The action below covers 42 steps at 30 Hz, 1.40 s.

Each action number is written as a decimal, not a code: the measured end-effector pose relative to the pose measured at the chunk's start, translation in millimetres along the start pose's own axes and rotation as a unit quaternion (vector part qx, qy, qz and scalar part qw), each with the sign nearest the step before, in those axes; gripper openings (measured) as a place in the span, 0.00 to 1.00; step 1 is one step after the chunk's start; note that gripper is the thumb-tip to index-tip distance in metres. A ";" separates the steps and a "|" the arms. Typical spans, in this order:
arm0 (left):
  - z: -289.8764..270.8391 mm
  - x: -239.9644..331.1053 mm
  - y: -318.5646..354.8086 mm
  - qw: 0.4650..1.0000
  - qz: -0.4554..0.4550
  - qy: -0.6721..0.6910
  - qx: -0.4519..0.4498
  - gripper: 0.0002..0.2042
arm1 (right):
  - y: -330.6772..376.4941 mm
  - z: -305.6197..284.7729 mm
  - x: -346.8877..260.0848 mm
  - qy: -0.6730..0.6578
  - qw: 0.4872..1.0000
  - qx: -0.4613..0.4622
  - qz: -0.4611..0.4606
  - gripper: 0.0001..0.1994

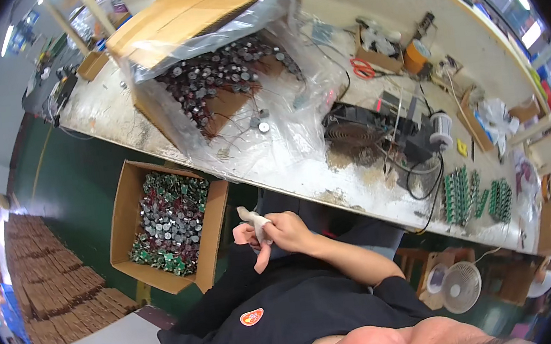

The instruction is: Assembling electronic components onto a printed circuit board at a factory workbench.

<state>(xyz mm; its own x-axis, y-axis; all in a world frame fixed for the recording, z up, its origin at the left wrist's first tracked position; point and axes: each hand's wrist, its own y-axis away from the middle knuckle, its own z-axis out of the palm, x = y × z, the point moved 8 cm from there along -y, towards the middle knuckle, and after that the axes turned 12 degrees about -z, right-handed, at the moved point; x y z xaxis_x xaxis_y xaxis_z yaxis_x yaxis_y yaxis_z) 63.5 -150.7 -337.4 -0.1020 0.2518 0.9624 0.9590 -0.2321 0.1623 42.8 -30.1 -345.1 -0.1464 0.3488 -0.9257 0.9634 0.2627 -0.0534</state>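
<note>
Your right hand [289,229] sat just below the near edge of the worktop [302,169], in front of your dark shirt, with its fingers curled shut around a pale, taped finger of your left hand [247,232]. The left hand lay mostly hidden behind the right one; a wrapped fingertip stuck up above it and another finger hung down below, so you could not tell how far its own fingers were open or whether they held anything. To your left, on the green floor [69,193], an open cardboard box [125,208] stood filled with small green circuit boards [170,223] carrying round metal parts. On the worktop above it, a larger carton [185,13] lay tipped on its side, lined with a clear plastic bag [252,141], and a heap of dark round parts with thin wires [218,77] spilled out of it. Farther right, rows of green boards [476,194] stood on edge near a black fan [355,133].
</note>
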 end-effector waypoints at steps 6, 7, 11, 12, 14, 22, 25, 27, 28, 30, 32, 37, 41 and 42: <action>-23.6 -7.8 -15.4 0.997 -0.008 -0.053 0.063 0.09 | -12.4 9.4 -6.0 0.079 0.997 0.018 -0.014 0.18; -21.9 3.8 -13.4 0.996 0.024 -0.063 0.050 0.08 | -12.7 11.7 -0.5 0.084 0.996 0.022 -0.014 0.18; -24.1 -31.7 -3.1 0.998 -0.057 0.032 0.019 0.08 | -7.0 18.9 -1.5 0.084 0.996 0.000 -0.004 0.18; -17.8 -26.1 -5.5 0.998 -0.062 0.012 0.014 0.08 | -6.5 16.5 3.4 0.078 0.997 0.013 0.001 0.18; -9.5 -4.9 -5.5 0.999 -0.013 0.018 0.031 0.11 | -4.4 19.5 14.0 0.066 0.997 0.023 0.027 0.18; -47.0 -31.1 -16.0 0.993 0.036 -0.066 0.092 0.12 | -14.0 34.5 27.6 -0.007 1.000 0.017 0.011 0.20; -56.2 -84.6 -38.3 0.996 -0.030 -0.080 -0.029 0.05 | -15.5 30.9 35.6 -0.037 0.997 0.050 0.053 0.18; -52.0 -119.9 -68.5 0.977 -0.084 -0.164 -0.112 0.16 | -10.1 22.7 37.4 -0.011 0.998 0.062 0.030 0.17; -44.9 -116.9 -80.1 0.976 -0.080 -0.158 -0.125 0.16 | -8.2 21.4 30.4 0.050 0.996 0.078 -0.012 0.16; -34.8 -112.6 -96.8 0.976 -0.077 -0.146 -0.143 0.17 | -5.9 18.3 19.6 0.114 0.985 0.105 -0.072 0.16; -21.9 -107.1 -109.6 0.975 -0.077 -0.133 -0.163 0.17 | -2.3 23.8 8.6 0.153 0.971 0.126 -0.137 0.13; -1.8 -103.2 -132.6 0.972 -0.092 -0.094 -0.195 0.18 | 3.0 40.6 4.2 0.229 0.956 0.063 -0.174 0.08; 18.3 -96.9 -150.6 0.966 -0.103 -0.066 -0.227 0.19 | -0.2 54.6 15.3 0.168 0.980 -0.004 -0.103 0.09; 18.4 -95.1 -155.6 0.966 -0.105 -0.058 -0.230 0.20 | -2.0 52.6 4.0 0.160 0.981 -0.008 -0.113 0.09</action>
<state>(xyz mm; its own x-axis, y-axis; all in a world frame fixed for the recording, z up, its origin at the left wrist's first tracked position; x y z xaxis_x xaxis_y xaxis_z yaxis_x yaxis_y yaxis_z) -71.1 -121.2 -458.2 -0.2258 0.4365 0.8709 0.6993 -0.5498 0.4569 52.1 -76.6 -368.4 -0.4218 0.5433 -0.7259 0.8948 0.3788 -0.2365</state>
